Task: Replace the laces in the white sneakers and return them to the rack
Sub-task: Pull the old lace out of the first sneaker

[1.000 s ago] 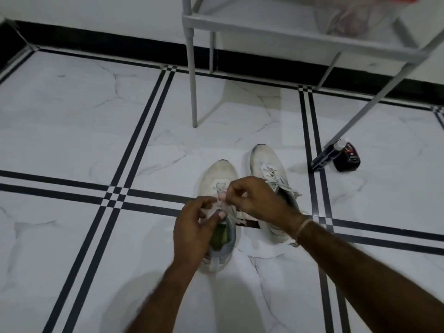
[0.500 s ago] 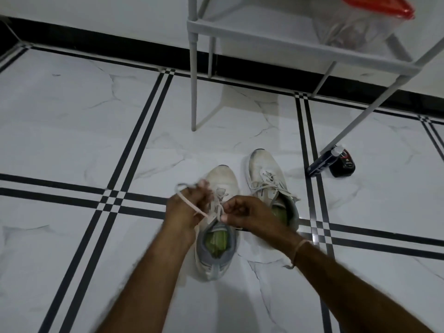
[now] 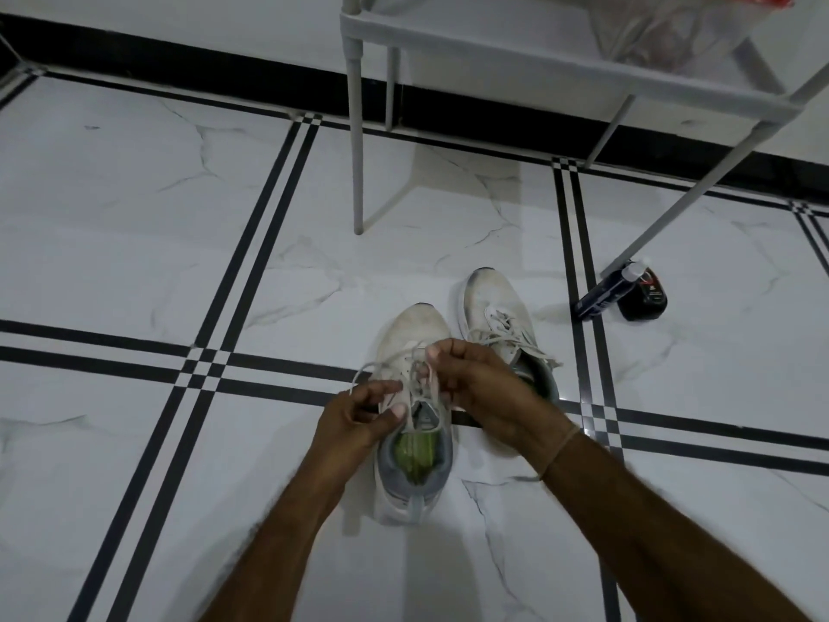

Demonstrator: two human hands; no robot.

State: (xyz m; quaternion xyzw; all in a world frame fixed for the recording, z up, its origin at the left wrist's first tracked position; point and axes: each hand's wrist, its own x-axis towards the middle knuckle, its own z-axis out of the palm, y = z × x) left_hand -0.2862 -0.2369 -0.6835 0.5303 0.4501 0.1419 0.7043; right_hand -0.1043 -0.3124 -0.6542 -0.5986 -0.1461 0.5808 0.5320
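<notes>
Two white sneakers stand side by side on the tiled floor, toes pointing away from me. The left sneaker (image 3: 415, 338) has a grey heel and a green insole. My left hand (image 3: 359, 419) pinches one end of its white lace (image 3: 372, 368), which loops out to the left. My right hand (image 3: 480, 388) pinches the other part of the lace above the tongue. The right sneaker (image 3: 491, 303) is laced, and my right hand hides its rear part. The grey rack (image 3: 560, 60) stands behind the shoes.
A dark bottle (image 3: 603, 294) and a round black tin (image 3: 646, 296) lie by the rack's right front leg. A clear bag (image 3: 664, 33) rests on the rack shelf. The rack's left leg (image 3: 356, 172) stands just beyond the shoes. A black skirting runs along the wall.
My left hand has come back in toward the shoe's tongue after pulling the lace out to the left. My right hand has risen slightly over the lacing. The shoes have not moved.
</notes>
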